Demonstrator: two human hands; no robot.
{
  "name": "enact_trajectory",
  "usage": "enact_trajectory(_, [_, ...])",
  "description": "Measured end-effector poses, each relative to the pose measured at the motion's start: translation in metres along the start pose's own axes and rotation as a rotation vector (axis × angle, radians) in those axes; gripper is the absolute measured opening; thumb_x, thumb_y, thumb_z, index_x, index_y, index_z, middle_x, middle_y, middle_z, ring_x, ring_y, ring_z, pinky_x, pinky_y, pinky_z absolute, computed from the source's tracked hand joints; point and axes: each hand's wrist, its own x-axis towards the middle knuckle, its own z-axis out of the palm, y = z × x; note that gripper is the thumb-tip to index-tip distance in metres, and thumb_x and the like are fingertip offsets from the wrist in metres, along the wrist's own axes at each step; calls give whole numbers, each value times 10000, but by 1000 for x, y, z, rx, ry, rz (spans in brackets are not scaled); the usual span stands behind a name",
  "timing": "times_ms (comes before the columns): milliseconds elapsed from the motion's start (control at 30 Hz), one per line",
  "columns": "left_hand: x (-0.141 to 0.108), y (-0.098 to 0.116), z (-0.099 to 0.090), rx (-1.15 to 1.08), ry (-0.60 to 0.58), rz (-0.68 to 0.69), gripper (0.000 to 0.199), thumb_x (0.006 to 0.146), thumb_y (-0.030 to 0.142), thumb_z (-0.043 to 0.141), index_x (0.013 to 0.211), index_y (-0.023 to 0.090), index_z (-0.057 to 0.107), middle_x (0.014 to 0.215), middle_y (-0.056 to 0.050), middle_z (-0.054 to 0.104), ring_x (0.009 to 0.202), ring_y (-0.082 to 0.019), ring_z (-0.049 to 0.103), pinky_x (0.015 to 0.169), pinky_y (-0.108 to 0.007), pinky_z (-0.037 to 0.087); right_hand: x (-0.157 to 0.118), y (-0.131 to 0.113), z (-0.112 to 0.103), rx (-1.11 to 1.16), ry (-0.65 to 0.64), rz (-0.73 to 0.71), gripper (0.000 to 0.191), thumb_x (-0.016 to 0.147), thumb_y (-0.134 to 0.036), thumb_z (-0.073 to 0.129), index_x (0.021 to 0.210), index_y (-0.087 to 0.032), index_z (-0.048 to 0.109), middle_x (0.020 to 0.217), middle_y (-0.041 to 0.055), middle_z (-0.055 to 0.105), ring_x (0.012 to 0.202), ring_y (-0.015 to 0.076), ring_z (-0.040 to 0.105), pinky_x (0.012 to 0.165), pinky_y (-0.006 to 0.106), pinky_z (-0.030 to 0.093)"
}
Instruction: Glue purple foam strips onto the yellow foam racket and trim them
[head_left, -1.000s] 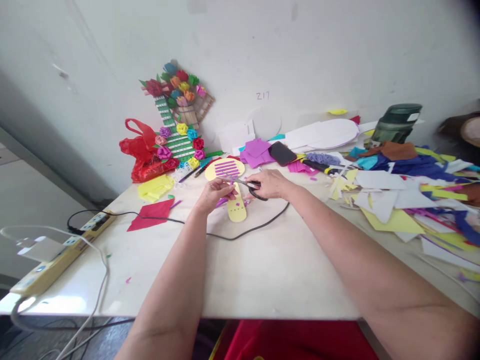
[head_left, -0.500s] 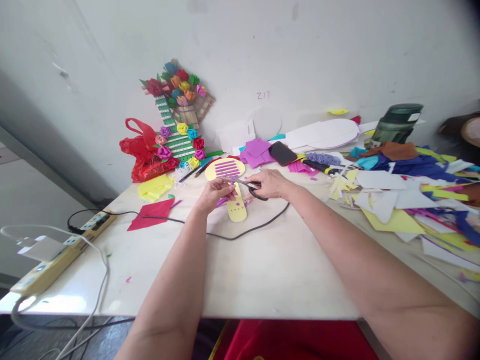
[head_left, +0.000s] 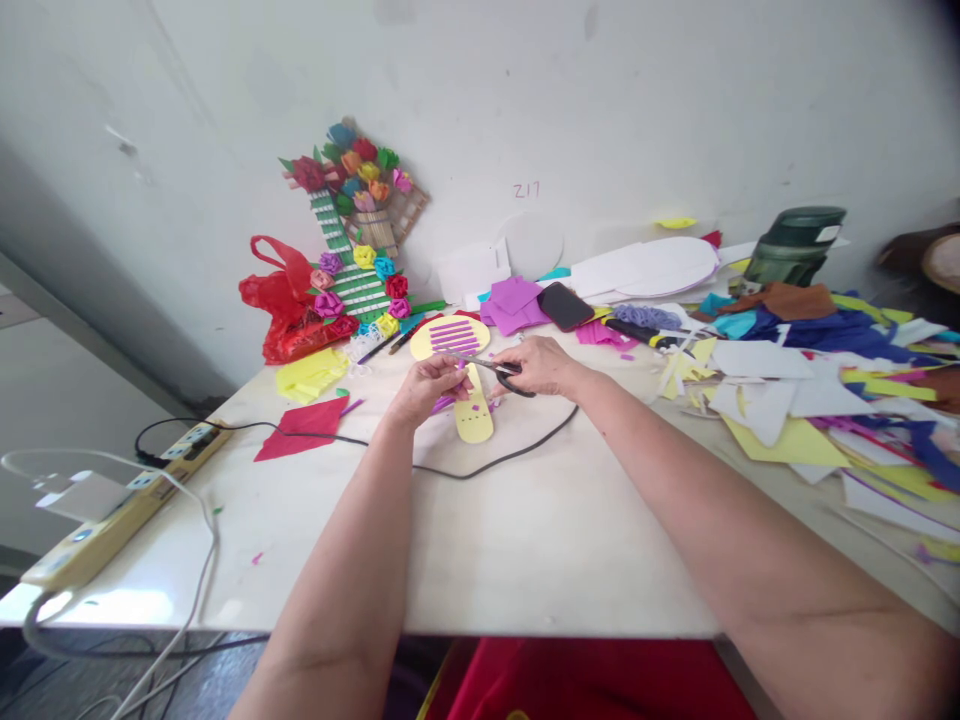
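Note:
My left hand pinches a thin purple paper strip above the table. Wrapped round the handles of black-handled scissors, my right hand keeps their blades pointing left, close to the strip and the left fingertips. Beneath lies a yellow sole-shaped paper piece, its wide upper part crossed by several purple strips. Small purple bits rest on its narrow part. More purple strips lie beside it, partly hidden by my left fingers.
A black cable curves in front of the hands. Purple paper and a phone lie behind. Paper scraps and a green bottle are right; red paper, a red bag and a power strip are left.
The scissors and my right hand have shifted very slightly, and the blades look closer together. My left hand has stayed almost in place with the strip.

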Motion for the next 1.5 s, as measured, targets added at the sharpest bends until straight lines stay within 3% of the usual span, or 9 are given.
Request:
enact_trajectory(467, [2,-3,-1,16,80,77,303,605,317,759,795,125,621,836,-76,698,700,-158,654,727,-319,512,-1,13,-4,43,143,80,354,631,-529,649,783,-211,690,628,-15,618,585,112,499,520,224,265])
enact_trajectory(633, [1,-2,-1,44,76,66,297,609,327,754,790,125,631,735,-52,685,601,-121,620,642,-274,502,-2,10,-7,24,131,53,370,612,-535,663,811,-225,694,647,-16,638,607,121,524,534,226,284])
enact_trajectory(800, [2,-4,-3,58,33,78,297,632,332,737,816,124,632,672,-36,657,537,-100,574,550,-235,479,-2,5,-7,-30,31,1,424,615,-538,654,913,-240,696,697,-4,667,657,149,568,576,240,325])
enact_trajectory(1133, [2,-4,-4,113,-39,69,267,665,334,710,802,113,651,646,-40,641,523,-105,565,534,-243,479,-1,2,-5,-102,-41,-32,542,598,-592,639,1032,-267,663,800,-1,697,773,192,612,633,262,361])
enact_trajectory(1500, [2,-3,-3,93,-34,54,259,657,342,715,759,114,649,619,-32,628,517,-105,564,537,-244,475,-1,3,-4,-90,-33,-46,514,606,-571,643,1031,-284,664,816,-10,698,763,183,606,612,255,341])
